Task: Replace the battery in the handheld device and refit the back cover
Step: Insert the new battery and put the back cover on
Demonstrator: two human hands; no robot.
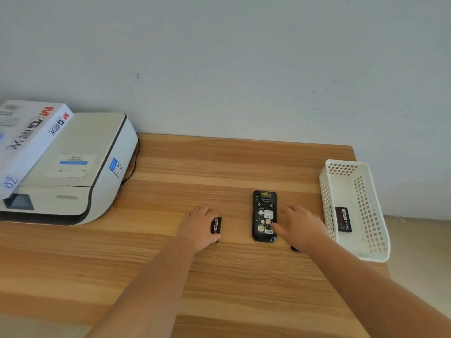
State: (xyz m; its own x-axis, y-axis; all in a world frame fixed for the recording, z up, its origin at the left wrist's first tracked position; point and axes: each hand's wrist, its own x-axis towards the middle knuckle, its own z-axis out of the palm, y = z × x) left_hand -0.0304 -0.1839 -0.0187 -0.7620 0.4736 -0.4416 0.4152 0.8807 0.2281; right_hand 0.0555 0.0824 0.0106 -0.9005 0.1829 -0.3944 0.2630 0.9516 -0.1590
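Wooden table (219, 162): left hand (199, 226) grips battery (216, 225); right hand (301, 226), fingers spread, perhaps touches device (264, 215).

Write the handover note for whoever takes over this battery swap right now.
Left hand: resting on the table, its grip on a battery lying left of the device.
Right hand: open, thumb touching the handheld device; a dark object, possibly the back cover, is mostly hidden under it.
Device lies face down with the battery bay open and empty.
Another battery lies in the white basket on the right.
Done: cover off, battery out.
Left: fit a battery, refit the back cover.
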